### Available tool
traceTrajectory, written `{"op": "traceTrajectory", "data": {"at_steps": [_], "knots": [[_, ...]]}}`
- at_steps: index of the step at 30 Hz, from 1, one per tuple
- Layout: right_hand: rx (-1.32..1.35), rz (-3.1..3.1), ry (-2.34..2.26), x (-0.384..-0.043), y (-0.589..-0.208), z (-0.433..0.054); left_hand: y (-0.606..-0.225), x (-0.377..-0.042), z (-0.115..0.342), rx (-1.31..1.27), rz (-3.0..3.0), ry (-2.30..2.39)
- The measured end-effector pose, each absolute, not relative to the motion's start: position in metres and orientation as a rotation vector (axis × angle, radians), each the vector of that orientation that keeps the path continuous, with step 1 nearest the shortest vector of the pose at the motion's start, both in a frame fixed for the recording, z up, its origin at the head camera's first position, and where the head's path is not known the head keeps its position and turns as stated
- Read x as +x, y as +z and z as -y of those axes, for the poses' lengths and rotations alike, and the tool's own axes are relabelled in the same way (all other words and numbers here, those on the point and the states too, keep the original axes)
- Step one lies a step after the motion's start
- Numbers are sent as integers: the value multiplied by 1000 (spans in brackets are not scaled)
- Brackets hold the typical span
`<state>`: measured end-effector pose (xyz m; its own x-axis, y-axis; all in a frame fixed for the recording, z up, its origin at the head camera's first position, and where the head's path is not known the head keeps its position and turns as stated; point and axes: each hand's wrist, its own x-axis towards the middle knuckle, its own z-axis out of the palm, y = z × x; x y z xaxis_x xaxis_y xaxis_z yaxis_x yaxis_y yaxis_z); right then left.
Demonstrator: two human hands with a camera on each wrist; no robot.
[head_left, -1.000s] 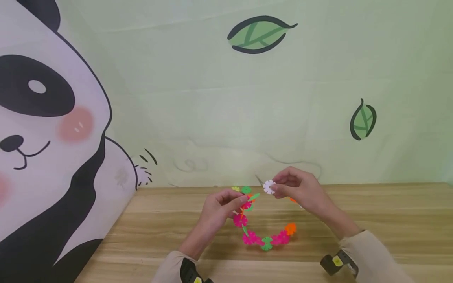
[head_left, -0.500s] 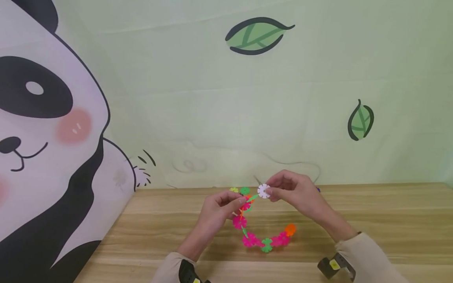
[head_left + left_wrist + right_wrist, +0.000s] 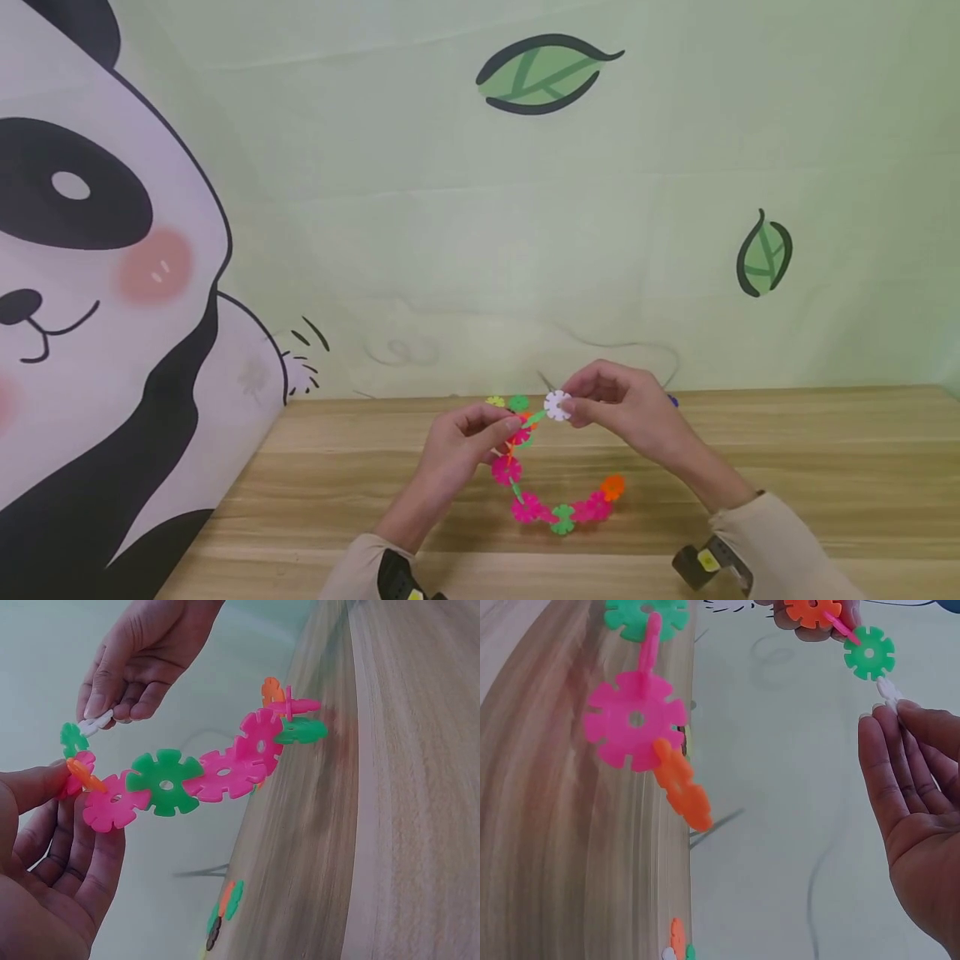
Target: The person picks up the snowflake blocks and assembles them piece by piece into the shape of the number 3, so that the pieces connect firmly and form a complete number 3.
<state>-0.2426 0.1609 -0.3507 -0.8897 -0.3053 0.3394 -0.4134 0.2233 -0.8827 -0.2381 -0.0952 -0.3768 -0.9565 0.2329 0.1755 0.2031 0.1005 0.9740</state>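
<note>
A chain of toothed plastic snowflake discs in pink, green and orange curves below the hands in the head view; an orange disc (image 3: 612,487) forms its loose end. My left hand (image 3: 461,446) pinches a pink disc (image 3: 78,780) near the other end, between thumb and fingers. A green disc (image 3: 869,653) sticks out past that grip. My right hand (image 3: 633,408) pinches a white disc (image 3: 557,406) between thumb and fingertips. The white disc's edge meets the green disc's edge; how deeply their slots engage cannot be told.
Loose discs lie along the back edge of the wooden table (image 3: 337,475), among them a yellow disc (image 3: 495,402), a green disc (image 3: 518,403) and a partly hidden blue piece (image 3: 673,402). A printed panda backdrop (image 3: 420,208) rises directly behind the table.
My right hand has moved left with the white disc, bringing it from apart to against the green disc. My left hand holds nearly the same place.
</note>
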Motion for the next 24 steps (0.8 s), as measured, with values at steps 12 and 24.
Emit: {"op": "traceTrajectory", "data": {"at_steps": [12, 24], "knots": [[692, 2397, 1717, -241, -350, -160, -376, -237, 94, 438, -2311, 2046], [682, 2410, 1729, -241, -349, -160, -377, -238, 93, 420, -2249, 2054]]}}
